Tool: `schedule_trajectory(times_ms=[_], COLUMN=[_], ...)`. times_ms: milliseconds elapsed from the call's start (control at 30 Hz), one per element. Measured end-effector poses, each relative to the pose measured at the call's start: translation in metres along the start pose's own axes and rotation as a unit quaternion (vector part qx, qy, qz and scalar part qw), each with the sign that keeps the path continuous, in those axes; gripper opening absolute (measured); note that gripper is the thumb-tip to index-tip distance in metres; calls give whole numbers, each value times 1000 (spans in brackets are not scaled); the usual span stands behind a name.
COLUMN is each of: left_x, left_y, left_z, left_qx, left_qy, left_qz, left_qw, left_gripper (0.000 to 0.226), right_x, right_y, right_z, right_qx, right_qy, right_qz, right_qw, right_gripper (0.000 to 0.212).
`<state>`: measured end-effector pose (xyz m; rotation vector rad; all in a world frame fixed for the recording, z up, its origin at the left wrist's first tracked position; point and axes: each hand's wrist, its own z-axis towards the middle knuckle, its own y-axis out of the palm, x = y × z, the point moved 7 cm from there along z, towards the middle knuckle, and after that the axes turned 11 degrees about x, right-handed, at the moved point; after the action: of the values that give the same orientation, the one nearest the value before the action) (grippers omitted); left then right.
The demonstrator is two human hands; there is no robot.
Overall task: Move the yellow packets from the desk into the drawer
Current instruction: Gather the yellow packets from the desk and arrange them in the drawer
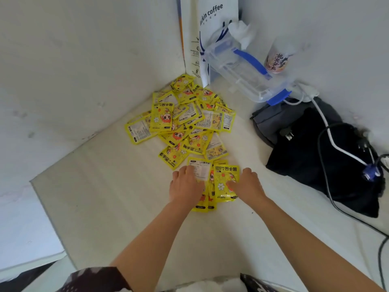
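Note:
A heap of several yellow hand-warmer packets (185, 119) lies on the white desk (109, 203), reaching back into the corner. Nearer to me sits a small bunch of packets (223, 178), some overlapping. My left hand (186, 185) rests on the bunch's left side, its fingers curled over a packet that shows its white label. On the right side, my right hand (247, 184) has its thumb pressed on a packet's printed face and its fingers bent at the packet's edge. No drawer is in view.
A white coffee paper bag (212, 32) stands in the corner. Beside it are a clear plastic box with blue clips (244, 72) and a cup (277, 60). A black bag (315, 157) with cables (332, 142) over it fills the right side. The desk's left edge (50, 218) drops off.

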<state>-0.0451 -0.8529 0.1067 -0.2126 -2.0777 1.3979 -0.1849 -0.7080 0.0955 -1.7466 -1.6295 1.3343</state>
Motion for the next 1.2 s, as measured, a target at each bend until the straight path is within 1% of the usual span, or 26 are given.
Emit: schedule_trajectory(times_ms=[133, 200, 333, 467, 667, 800, 900, 967, 1033, 1100, 1133, 1200], left_x=[5, 4, -3, -14, -20, -15, -19, -24, -29, -36, -41, -50], left_y=[18, 24, 23, 18, 10, 10, 10, 9, 4, -6, -11, -23], left_z=[3, 3, 3, 0, -5, -8, -14, -16, -16, -15, -14, -13], left_qx=[-26, -27, -16, -28, 10, 16, 31, 28, 27, 20, 24, 39], left_qy=[-24, -28, -6, -13, 32, 60, 81, 76, 70, 43, 20, -25], left_qz=[50, 71, 91, 98, 196, 264, 295, 288, 258, 212, 184, 119], left_qw=[998, 997, 996, 995, 980, 963, 952, 954, 963, 976, 982, 992], left_gripper=[79, 84, 73, 60, 62, 61, 63, 59, 49, 33, 29, 28], right_x=[-7, -9, -9, -4, 8, 14, 17, 21, 25, 29, 31, 31], right_y=[11, 15, 20, 16, 10, 5, 1, -1, -4, -8, -11, -18], right_z=[3, 3, 7, 10, 10, 10, 8, 6, 3, 2, 2, 2], right_qx=[-1, 3, 7, 5, 5, -1, -4, -2, -4, -4, -2, 5], right_qy=[8, 14, 16, 5, 2, 3, -1, 1, 10, 28, 37, 50], right_qz=[-60, -75, -75, -66, -13, 35, 57, 62, 84, 124, 143, 177], right_qw=[998, 997, 997, 998, 1000, 999, 998, 998, 996, 992, 989, 983], right_gripper=[79, 85, 84, 84, 88, 81, 75, 73, 74, 78, 79, 82])
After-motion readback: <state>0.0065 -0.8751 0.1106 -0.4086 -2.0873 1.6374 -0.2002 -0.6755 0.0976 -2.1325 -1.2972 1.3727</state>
